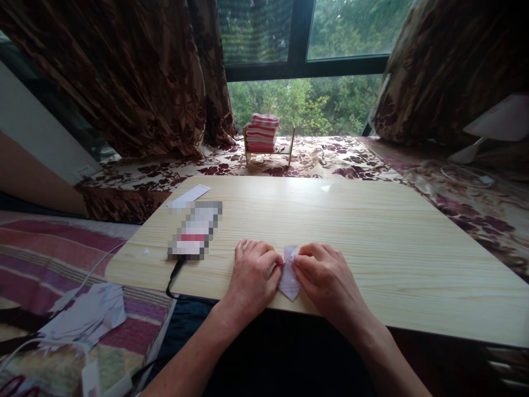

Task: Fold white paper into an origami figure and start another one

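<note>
A small folded piece of white paper (290, 284) lies at the front edge of the light wooden table (392, 248), its pointed end toward me. My left hand (255, 270) pinches its left side between thumb and forefinger. On the opposite side, my right hand (324, 273) has thumb and fingers closed on the paper's right edge. Faint printed lines show near the lower point. Both hands rest low over the tabletop, and the fingertips partly cover the paper's middle.
Left on the table are a blurred-out phone-like device (196, 229) with a black strap and a white paper strip (190, 196). A paper scrap (326, 188) lies at the back. Paper sheets (88, 314) sit on the bed. A small rack (268, 153) holds folded striped cloths (263, 132) by the window.
</note>
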`<control>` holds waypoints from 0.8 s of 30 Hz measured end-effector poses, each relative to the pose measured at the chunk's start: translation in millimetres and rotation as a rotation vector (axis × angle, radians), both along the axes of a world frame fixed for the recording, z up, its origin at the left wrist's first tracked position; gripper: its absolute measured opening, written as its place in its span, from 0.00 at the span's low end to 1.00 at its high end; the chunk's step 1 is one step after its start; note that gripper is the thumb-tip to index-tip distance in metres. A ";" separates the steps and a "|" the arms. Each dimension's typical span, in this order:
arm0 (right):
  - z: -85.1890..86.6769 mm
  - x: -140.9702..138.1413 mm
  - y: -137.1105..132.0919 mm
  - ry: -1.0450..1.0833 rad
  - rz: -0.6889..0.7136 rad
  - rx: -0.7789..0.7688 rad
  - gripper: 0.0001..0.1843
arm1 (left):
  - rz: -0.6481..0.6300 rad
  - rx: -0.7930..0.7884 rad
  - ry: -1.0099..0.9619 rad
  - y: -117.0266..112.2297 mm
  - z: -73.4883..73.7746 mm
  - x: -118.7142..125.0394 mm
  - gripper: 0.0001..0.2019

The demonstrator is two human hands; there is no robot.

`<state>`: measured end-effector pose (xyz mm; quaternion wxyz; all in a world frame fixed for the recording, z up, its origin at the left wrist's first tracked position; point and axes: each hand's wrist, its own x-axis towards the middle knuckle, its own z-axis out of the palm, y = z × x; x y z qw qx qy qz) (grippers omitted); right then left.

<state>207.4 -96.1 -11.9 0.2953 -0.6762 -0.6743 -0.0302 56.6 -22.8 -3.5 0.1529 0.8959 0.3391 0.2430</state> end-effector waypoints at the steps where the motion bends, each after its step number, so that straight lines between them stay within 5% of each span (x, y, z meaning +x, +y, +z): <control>1: -0.1 -0.3 0.0 0.005 0.004 0.000 0.07 | -0.001 0.001 0.003 -0.1 0.4 0.7 0.05; 24: 4.1 -0.9 -5.0 -0.020 0.076 -0.029 0.07 | 0.038 -0.001 -0.008 -6.0 -0.2 -3.2 0.07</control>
